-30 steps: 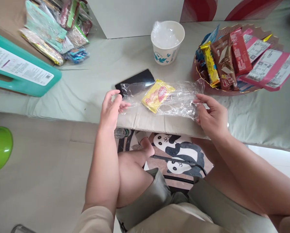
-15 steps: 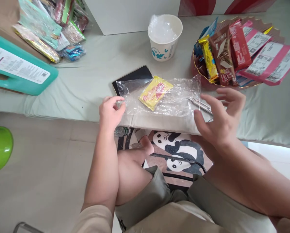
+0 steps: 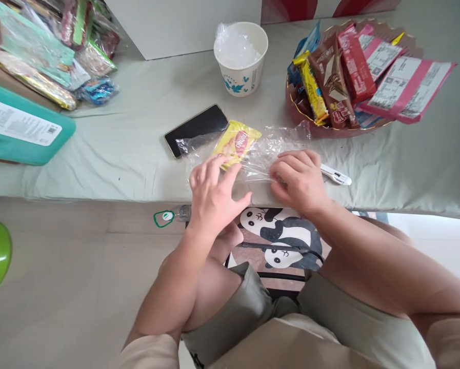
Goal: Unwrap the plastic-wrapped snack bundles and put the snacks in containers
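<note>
Reading the clock from the yellow packet (image 3: 235, 141), with twelve pointing away from the person, a clear plastic bag (image 3: 287, 136) spreads around it on the pale cloth (image 3: 153, 97), though whether the packet is inside or under the film I cannot tell; the left hand (image 3: 214, 197) sits at seven o'clock, fingers and thumb spread wide over the bag's near edge, contact unclear; the right hand (image 3: 301, 179), at four, has its fingers curled and appears to pinch the film, where creases run to its fingertips; just beyond that hand, a slim white tool (image 3: 337, 176) is partly hidden; the black phone (image 3: 199, 125) lies near ten, one end under the film; a paper cup (image 3: 237, 82) stands at twelve, a snack-filled bowl (image 3: 355, 132) at two.
</note>
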Available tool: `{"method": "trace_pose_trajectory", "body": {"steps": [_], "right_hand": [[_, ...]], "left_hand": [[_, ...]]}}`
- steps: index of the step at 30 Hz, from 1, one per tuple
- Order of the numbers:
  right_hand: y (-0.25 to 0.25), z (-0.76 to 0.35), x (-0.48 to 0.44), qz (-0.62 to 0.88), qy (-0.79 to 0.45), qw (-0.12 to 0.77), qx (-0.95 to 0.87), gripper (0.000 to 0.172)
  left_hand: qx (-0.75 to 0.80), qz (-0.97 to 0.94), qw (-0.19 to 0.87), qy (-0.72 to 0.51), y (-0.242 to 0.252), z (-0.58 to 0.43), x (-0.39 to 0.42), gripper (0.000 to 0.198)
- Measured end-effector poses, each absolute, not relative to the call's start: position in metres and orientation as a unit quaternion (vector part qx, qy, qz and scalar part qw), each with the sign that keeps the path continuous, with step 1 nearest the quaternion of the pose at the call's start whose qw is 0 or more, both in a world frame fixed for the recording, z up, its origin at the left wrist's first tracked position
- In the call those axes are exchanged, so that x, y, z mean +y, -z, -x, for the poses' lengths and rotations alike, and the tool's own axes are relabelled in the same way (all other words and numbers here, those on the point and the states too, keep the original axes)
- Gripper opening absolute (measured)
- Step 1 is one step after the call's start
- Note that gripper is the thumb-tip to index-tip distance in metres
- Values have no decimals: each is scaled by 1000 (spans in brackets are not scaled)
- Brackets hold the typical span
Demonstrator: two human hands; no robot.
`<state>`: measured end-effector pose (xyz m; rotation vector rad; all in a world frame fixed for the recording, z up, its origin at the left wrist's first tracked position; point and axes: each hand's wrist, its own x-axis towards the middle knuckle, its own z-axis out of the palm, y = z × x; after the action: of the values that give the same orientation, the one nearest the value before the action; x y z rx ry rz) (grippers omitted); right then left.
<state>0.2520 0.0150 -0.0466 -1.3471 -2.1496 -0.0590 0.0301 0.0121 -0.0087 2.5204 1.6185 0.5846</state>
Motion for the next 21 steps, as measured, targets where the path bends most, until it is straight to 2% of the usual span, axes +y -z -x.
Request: {"method": "trace_pose_trajectory", "body": {"steps": [3, 9, 14, 18, 19, 21], "right_hand": [[38, -262, 7, 514, 34, 319, -796, 10], [31, -276, -2, 538, 19, 302, -787, 10], [36, -290, -2, 533, 15, 317, -784, 9], [37, -292, -9, 533, 27, 263, -804, 7], [36, -290, -12, 542, 32, 251, -801, 8], [29, -280, -22, 555, 33, 248, -794, 24]], "left_hand": [[523, -836, 45, -160, 10, -35, 4, 53], [534, -817, 3, -218, 15, -22, 6, 56], [553, -788, -50, -264, 4, 3, 6, 31], [527, -785, -31, -325, -12, 11, -1, 20], [507, -792, -36, -339, -16, 10, -4, 20], [455, -812, -58, -361, -23, 3, -11, 25]]}}
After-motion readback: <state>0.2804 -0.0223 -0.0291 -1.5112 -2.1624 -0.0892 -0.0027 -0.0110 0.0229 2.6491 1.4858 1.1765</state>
